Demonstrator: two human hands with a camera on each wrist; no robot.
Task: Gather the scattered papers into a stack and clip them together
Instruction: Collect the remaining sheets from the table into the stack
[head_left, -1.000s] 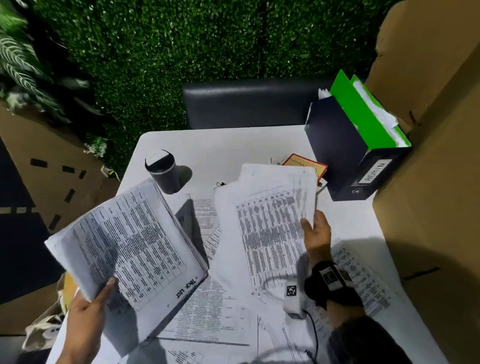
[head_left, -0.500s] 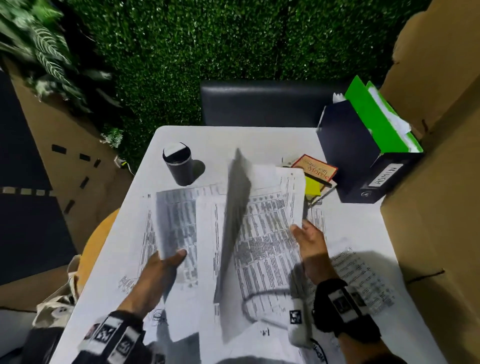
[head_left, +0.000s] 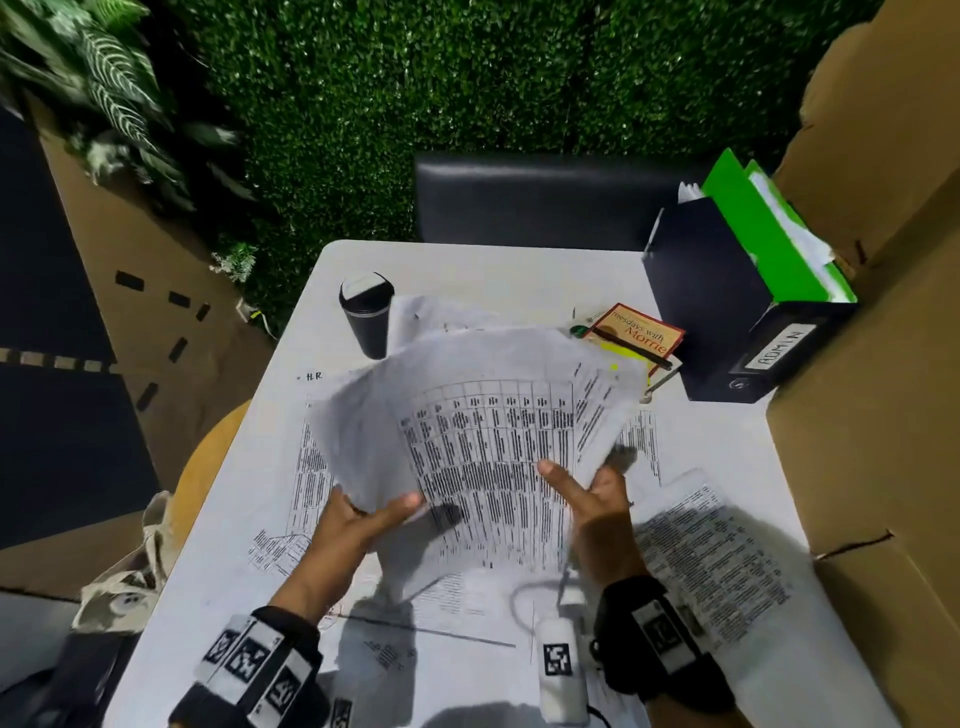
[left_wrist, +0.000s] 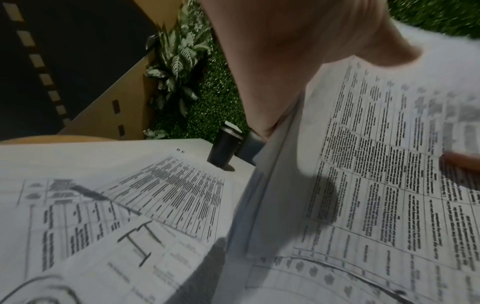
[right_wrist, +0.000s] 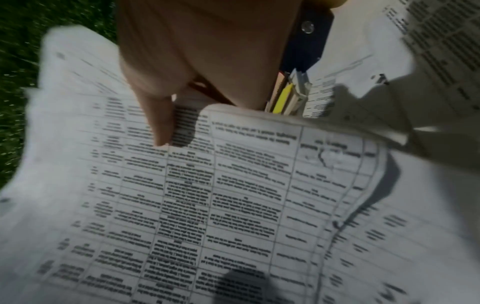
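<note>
A bundle of printed table sheets is lifted above the white table, fanned and curved. My left hand grips its lower left edge, thumb on top. My right hand grips the right edge, thumb lying across the print. More printed sheets lie flat on the table: one at the left, marked "IT" in the left wrist view, and one at the right. No clip can be made out with certainty.
A black cup stands at the back left. A book with a pen and yellow notes lies back right, beside a dark binder holding green folders. Cardboard boxes wall the right side. A black chair stands behind.
One second ago each hand held its own sheets apart. The left hand swung its sheets rightward onto the right hand's, and both hands now hold one bundle lifted over the table.
</note>
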